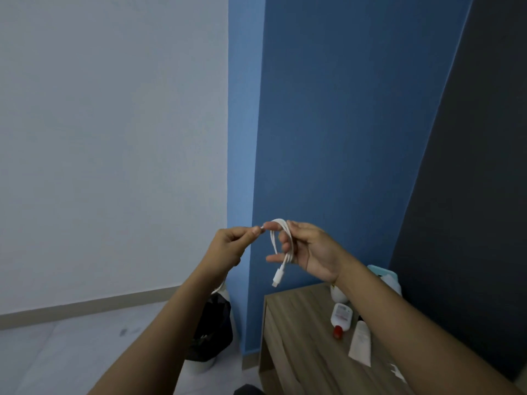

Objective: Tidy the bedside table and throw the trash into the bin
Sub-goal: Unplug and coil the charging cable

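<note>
Both hands are raised in front of the blue wall, above the bedside table [299,337]. My right hand [308,252] holds a white charging cable [282,246] wound into a small coil, with one plug hanging down below the fingers. My left hand [231,243] pinches the cable's other end between thumb and fingertips, just left of the coil. The wooden table top at the lower right carries a white bottle with a red cap [340,317] lying on its side and a white tube [360,346]. A bin with a black liner [212,332] stands on the floor left of the table.
Behind my right forearm at the table's back are a white round object [338,293] and a light blue item [383,273], both partly hidden. A dark panel rises to the right of the table. Pale floor and a white wall with a skirting board lie to the left.
</note>
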